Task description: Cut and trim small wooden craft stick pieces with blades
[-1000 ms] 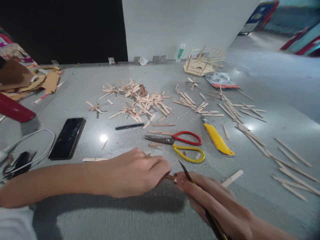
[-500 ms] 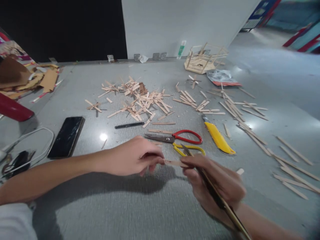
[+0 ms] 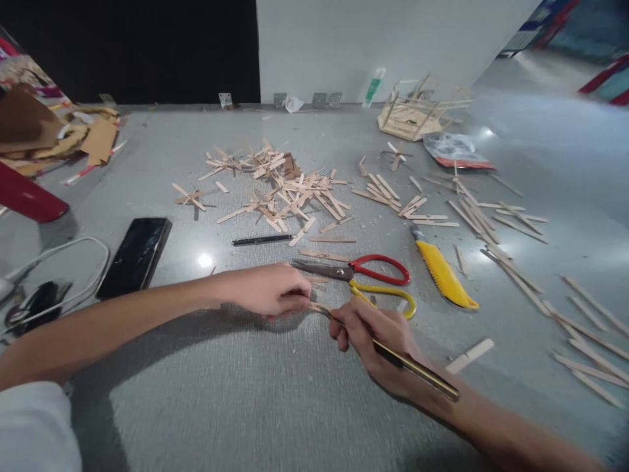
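Observation:
My left hand [image 3: 270,290] is closed in a pinch on the end of a small wooden craft stick [image 3: 315,305], held just above the table. From the right, my right hand [image 3: 376,334] grips a slim pen-shaped tool [image 3: 417,369] with a dark and gold handle. Its narrow tip reaches the stick close to my left fingertips; I cannot make out its exact kind. Behind my right hand lie scissors [image 3: 339,270] with one red and one yellow handle. A yellow utility knife [image 3: 446,274] rests farther right.
A pile of craft sticks [image 3: 299,190] covers the table's middle, with longer sticks [image 3: 515,265] on the right. A black pen [image 3: 262,240] lies behind my left hand. A phone [image 3: 135,255] is at left; a stick frame [image 3: 417,118] stands at the back.
The tool's tip has swung down and left, onto the stick. My right hand has moved left and turned. A craft stick on the table beside my right wrist now shows more fully.

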Demonstrator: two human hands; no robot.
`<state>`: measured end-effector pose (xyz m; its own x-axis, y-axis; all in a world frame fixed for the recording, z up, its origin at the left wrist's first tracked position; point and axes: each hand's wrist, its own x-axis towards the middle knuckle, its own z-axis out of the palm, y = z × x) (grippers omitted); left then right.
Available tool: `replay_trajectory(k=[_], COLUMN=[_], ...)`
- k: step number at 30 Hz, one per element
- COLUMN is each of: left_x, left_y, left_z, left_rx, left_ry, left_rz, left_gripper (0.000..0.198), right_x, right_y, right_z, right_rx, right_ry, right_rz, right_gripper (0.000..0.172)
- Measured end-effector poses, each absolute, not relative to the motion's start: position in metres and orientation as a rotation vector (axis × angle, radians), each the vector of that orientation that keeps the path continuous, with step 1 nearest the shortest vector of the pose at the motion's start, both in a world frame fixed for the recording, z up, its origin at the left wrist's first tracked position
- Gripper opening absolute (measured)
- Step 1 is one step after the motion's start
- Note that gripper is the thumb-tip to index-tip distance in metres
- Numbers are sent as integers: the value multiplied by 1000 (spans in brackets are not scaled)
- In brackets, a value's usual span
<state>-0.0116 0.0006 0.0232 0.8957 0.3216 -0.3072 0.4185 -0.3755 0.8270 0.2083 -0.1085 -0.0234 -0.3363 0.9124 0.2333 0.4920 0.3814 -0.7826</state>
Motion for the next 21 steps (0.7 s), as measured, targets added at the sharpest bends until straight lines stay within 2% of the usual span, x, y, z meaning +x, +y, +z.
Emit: replay_trajectory(k=[21], left_x=[-10], left_y=[0], left_z=[16], left_rx=[2061], left_ry=[508], left_rz=[-3], left_gripper=[30], right_x=[210], right_y=[-104], right_z=[-26], right_rx=[-1209], right_ry=[-2064], right_rz=[835], right_gripper=[23])
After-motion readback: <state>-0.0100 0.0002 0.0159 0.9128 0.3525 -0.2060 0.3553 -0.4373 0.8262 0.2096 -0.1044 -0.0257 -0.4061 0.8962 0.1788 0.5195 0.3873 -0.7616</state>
